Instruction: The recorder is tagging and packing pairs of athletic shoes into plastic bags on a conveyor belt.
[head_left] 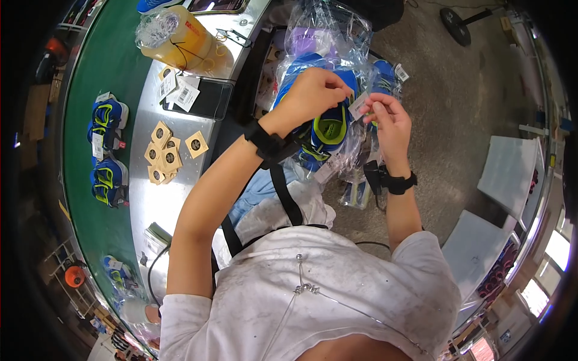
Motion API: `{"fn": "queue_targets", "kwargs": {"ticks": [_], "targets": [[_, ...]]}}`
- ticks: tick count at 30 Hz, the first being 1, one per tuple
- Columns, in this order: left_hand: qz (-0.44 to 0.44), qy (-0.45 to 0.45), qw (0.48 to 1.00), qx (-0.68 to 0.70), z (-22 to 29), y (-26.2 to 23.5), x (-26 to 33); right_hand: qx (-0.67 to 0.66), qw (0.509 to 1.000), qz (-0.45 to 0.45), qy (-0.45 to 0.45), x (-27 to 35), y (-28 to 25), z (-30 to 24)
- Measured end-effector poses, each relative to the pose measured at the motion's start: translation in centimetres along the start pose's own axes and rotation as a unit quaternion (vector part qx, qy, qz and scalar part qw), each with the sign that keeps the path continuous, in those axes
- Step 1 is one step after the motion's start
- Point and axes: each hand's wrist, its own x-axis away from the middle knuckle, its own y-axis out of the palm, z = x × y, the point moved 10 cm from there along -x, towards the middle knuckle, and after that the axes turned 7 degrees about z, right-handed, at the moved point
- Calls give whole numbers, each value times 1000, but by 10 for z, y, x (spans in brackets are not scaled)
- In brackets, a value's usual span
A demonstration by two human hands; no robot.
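The small white hang tag [359, 106] sits just above the middle of the frame, pinched between my 2 hands right over the blue shoe with the lime-green collar [328, 129]. The shoe lies on a heap of clear plastic bags [328, 36] holding more blue shoes, upper middle of the frame.

My left hand [313, 90] is curled closed, thumb and fingertips gripping the tag's upper edge. My right hand [388, 120] is half closed, its fingertips nipping the tag's right side, the other fingers loosely bent. I cannot tell whether a string runs from the tag to the shoe.

To do this well, I judge I should keep the tag flat between both pinches, hold it close to the shoe's collar, and work with fingertips only so the plastic below does not get dragged along.

Further out, at the left of the frame, brown square cards [165, 150] and white barcode tags [177, 90] lie on the metal table [153, 198], a yellow bundle in plastic wrap [174, 39] stands at the upper left, and 2 pairs of blue shoes [108, 147] rest on the green conveyor belt [84, 198].
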Motion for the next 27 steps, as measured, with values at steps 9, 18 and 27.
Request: {"fn": "queue_targets", "kwargs": {"ticks": [9, 18, 27], "targets": [[-19, -66, 957, 282, -21, 7, 9, -86, 994, -3, 70, 0, 9, 10], [-3, -5, 964, 266, -18, 4, 13, 23, 998, 18, -63, -7, 23, -1], [-3, 27, 985, 172, -18, 3, 12, -32, 999, -17, -30, -11, 31, 8]]}}
